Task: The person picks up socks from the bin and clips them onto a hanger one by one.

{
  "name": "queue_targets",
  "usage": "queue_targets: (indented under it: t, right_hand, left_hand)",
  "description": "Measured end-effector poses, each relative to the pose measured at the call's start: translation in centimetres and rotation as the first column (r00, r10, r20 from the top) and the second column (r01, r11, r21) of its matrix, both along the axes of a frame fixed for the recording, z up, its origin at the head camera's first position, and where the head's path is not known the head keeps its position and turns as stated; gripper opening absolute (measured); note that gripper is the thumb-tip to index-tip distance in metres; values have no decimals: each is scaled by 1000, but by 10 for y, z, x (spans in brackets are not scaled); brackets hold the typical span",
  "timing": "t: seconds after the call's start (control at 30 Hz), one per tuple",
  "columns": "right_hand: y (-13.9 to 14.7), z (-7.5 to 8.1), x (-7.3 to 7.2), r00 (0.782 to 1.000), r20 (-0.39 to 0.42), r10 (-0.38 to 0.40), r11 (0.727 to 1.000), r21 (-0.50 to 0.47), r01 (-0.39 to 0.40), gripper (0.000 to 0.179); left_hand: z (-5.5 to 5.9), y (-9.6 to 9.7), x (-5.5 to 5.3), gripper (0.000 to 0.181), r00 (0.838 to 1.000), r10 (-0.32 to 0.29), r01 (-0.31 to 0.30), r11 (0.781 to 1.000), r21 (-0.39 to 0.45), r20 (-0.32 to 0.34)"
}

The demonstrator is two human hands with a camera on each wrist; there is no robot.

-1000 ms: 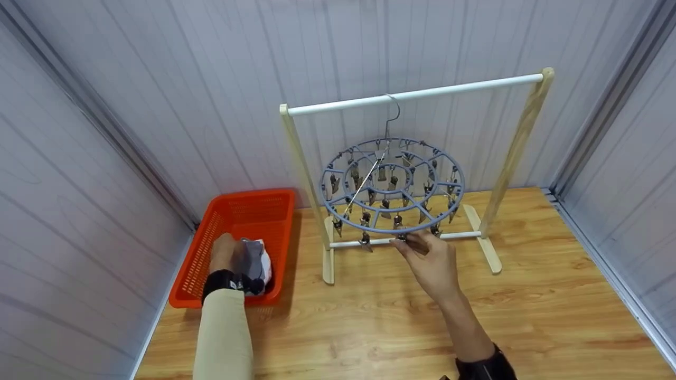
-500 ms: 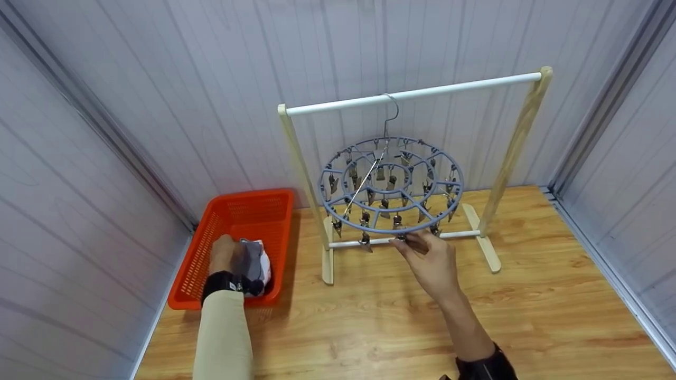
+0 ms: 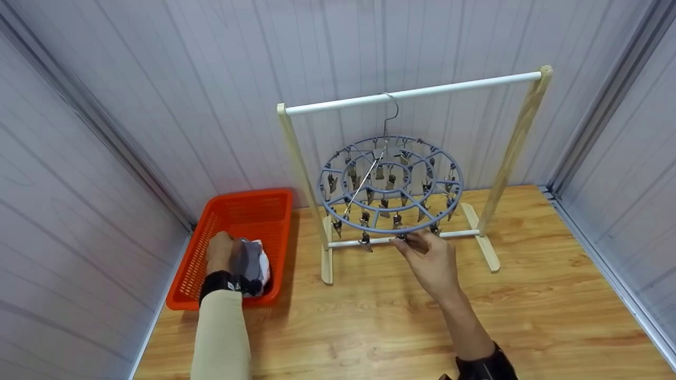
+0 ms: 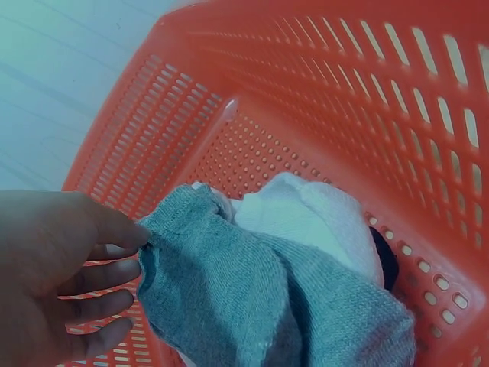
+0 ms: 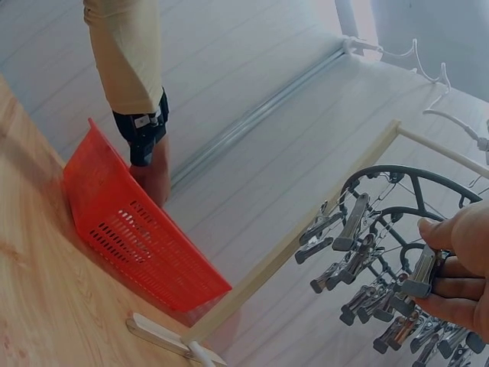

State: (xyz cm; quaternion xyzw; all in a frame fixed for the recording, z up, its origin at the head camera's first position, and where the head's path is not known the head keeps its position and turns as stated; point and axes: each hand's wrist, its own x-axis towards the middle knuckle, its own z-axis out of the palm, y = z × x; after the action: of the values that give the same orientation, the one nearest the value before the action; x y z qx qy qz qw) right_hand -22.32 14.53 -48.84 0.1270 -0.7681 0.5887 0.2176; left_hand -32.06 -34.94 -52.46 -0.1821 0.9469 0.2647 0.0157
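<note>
My left hand (image 3: 219,252) is down inside the orange basket (image 3: 288,237). In the left wrist view, its thumb and index finger pinch the edge of a grey knitted sock (image 4: 221,279), while the other fingers stay apart from the cloth. Under and behind the grey sock lie a white cloth piece (image 4: 306,210) and a bit of dark fabric (image 4: 384,258). My right hand (image 3: 433,261) grips a metal clip (image 5: 422,269) at the near rim of a round grey clip hanger (image 3: 330,203). Several more clips dangle from its rings.
The hanger's hook (image 3: 395,108) sits over the white bar (image 3: 465,87) of a wooden-legged rack (image 3: 509,158). This rack and the basket stand on a wood-grain floor (image 3: 364,322), with pale panelled walls (image 3: 158,79) at the back and both sides.
My left hand has shifted slightly to the left in the basket, the sock's edge along with it. My right hand keeps its place on the clip.
</note>
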Motion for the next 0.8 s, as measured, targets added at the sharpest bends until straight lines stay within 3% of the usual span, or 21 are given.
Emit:
queue_targets:
  t: [0.17, 0.2, 0.43, 0.6, 0.7, 0.8]
  right_hand:
    - [1, -1, -1, 1000, -17, -5, 1000, 1, 5, 21]
    - [0, -1, -1, 1000, -17, -10, 1000, 3, 10, 21]
    - [-1, -1, -1, 1000, -2, -18, 1000, -5, 18, 20]
    - [0, 0, -1, 1000, 8, -23, 1000, 2, 23, 19]
    - [0, 0, -1, 1000, 9, -21, 1000, 4, 21, 18]
    - [0, 1, -1, 1000, 1, -17, 1000, 3, 17, 17]
  left_hand:
    - [0, -2, -5, 32, 1000, -17, 17, 1000, -25, 2]
    - [7, 4, -1, 32, 1000, -8, 8, 1000, -21, 17]
    - [16, 11, 4, 22, 1000, -15, 16, 999, -41, 28]
    - [7, 3, -4, 32, 998, -38, 38, 999, 3, 50]
    - [5, 4, -4, 31, 999, -35, 35, 999, 11, 24]
    - [14, 12, 2, 23, 1000, -13, 12, 999, 41, 20]
